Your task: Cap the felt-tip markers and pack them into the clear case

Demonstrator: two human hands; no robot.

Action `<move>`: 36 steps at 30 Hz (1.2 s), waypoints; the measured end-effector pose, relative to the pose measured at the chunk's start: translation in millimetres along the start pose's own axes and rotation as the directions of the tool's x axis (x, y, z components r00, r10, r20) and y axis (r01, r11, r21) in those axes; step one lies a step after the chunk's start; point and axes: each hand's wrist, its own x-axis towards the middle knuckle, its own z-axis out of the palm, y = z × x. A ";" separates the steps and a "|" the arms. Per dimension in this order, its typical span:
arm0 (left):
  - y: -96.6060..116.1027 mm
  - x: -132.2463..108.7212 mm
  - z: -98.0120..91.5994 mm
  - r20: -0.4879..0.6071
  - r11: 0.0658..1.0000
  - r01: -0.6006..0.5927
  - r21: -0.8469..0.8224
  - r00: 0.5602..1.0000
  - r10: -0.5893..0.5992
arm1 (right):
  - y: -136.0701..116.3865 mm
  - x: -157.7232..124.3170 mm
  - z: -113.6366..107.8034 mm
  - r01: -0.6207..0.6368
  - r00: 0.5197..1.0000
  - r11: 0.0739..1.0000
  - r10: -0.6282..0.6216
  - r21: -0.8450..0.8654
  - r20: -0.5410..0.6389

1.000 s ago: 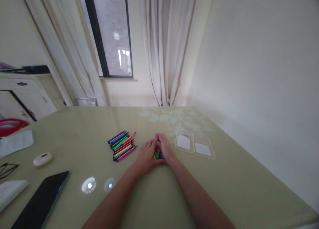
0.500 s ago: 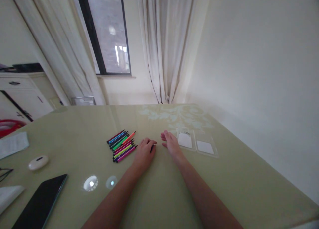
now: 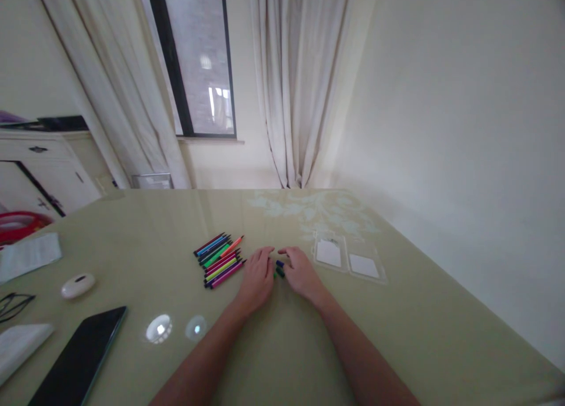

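**Right hand closes in beside small pieces**

Since half a second ago, the right hand (image 3: pixel 300 272) has come in toward nine o'clock, and the small blue piece (image 3: pixel 280 264) and dark green piece (image 3: pixel 279 272) now show on the tabletop (image 3: pixel 282 347) between it and the left hand (image 3: pixel 256 278). Both pieces' long axes run roughly ten to four o'clock. The right grip is loosely curved; the left lies palm down, fingers together. I cannot tell whether either has hold of anything. At the left hand's ten o'clock, markers (image 3: pixel 219 262) point their tips toward two.
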 end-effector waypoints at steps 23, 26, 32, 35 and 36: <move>-0.4 19.6 10.1 0.173 0.876 -0.371 0.308 0.927 0.332 | 13.1 3.9 -24.4 -0.193 0.959 0.846 0.054 -0.498 -0.280; 0.3 6.9 -7.6 0.045 0.832 -0.431 0.349 0.895 0.444 | 3.0 2.8 -15.7 -0.078 0.957 0.920 -0.038 -0.384 -0.286; -25.7 -14.9 -55.3 0.068 0.713 -0.352 0.606 0.916 0.395 | -16.3 -2.1 2.4 0.101 0.943 0.980 -0.150 -0.174 -0.298; -37.0 -12.3 -76.9 0.042 0.732 -0.194 0.653 0.975 0.220 | -19.0 -3.8 8.2 0.184 0.955 0.967 -0.218 -0.173 -0.201; -39.6 -10.9 -83.3 0.055 0.745 -0.165 0.646 0.984 0.170 | -19.5 -4.2 9.4 0.223 0.957 0.960 -0.249 -0.172 -0.149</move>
